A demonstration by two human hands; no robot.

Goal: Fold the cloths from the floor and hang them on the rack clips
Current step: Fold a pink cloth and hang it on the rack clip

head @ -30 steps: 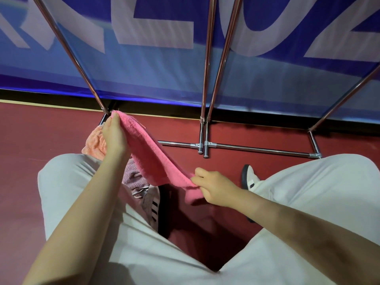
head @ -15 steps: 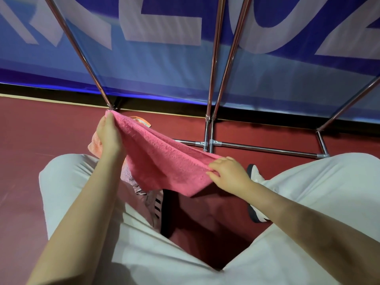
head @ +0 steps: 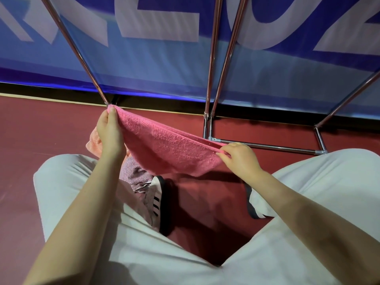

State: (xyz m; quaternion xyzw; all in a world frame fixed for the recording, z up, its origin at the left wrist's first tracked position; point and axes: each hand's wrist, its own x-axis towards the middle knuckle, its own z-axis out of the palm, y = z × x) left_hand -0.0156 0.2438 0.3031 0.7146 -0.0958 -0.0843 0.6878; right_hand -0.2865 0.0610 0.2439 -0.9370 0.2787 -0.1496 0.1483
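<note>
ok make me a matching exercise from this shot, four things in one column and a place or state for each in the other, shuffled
Things:
1. pink towel
2. peach cloth
3. mauve cloth
4. rack base bar

Places or states:
A. lying on the red floor beside the striped shoe
B. metal, running along the floor to the right of the right hand
C. stretched in the air between both hands
D. partly hidden behind the left hand

Pairs: 1-C, 2-D, 3-A, 4-B
</note>
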